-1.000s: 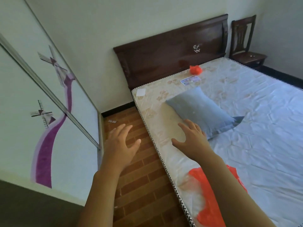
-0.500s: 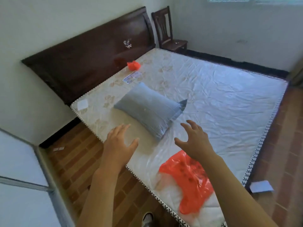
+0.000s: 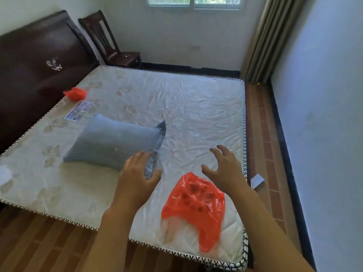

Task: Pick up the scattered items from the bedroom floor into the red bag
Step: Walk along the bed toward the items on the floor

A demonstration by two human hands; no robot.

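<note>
The red bag [image 3: 195,205], thin translucent plastic with dark lumps showing through, lies on the near right corner of the mattress [image 3: 176,99]. My right hand [image 3: 224,170] hovers just above and behind the bag, fingers spread and curled, holding nothing. My left hand [image 3: 137,173] is raised to the left of the bag, in front of the blue pillow's [image 3: 115,142] near corner, fingers apart and empty. A small white card [image 3: 257,180] lies on the brick-pattern floor right of the bed. A tiny yellow item [image 3: 258,83] sits on the floor by the curtain.
A second small red plastic bundle [image 3: 75,93] and a printed label [image 3: 79,113] lie near the dark headboard [image 3: 35,61]. A white paper [image 3: 5,173] rests at the mattress's left edge. A wooden chair [image 3: 112,44] stands in the far corner. A narrow floor strip [image 3: 263,134] runs along the right wall.
My view has swung to the right, from the wardrobe side toward the window and right wall. Both hands stay raised and empty, now over the near right part of the mattress by the red bag.
</note>
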